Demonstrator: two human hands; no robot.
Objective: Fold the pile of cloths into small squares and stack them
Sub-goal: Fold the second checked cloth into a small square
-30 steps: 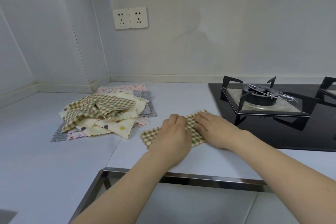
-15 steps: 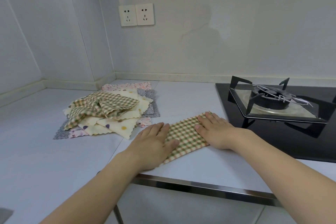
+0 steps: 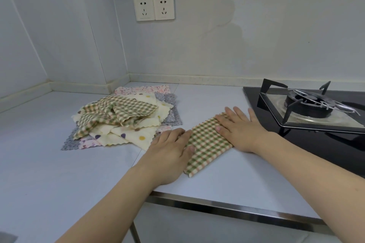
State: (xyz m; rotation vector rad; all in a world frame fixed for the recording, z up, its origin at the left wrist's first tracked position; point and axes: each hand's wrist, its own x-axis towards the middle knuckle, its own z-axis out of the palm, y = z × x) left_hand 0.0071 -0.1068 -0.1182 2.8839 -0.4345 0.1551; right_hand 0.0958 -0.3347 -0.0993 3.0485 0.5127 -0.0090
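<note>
Checked cloth [image 3: 207, 142]: it is lying flat on the surface [image 3: 227, 181] as a folded strip, running diagonally between the two hands, just left of the stove [image 3: 308, 108].
Left hand [image 3: 169, 156]: it is pressing flat with fingers straight, grasping nothing; the fingertips are overlapping the strip's left edge, seemingly pinning it so the fold does not spring apart.
Right hand [image 3: 241, 126]: it is lying flat and released too, palm down on the strip's far right end, with the outer fingers spilling onto the bare surface; this looks like smoothing the crease.
Pile of cloths [image 3: 122, 118]: it is sitting loose and unfolded to the left, near the wall corner, a rumpled checked one on top of dotted cream, grey and pink ones; it is just beside the left hand's fingertips, within easy reach.
Stack: no finished squares are showing anywhere, so this is probably the first cloth.
Step in hand: the strip is likely needing another fold across its length to become a small square.
</note>
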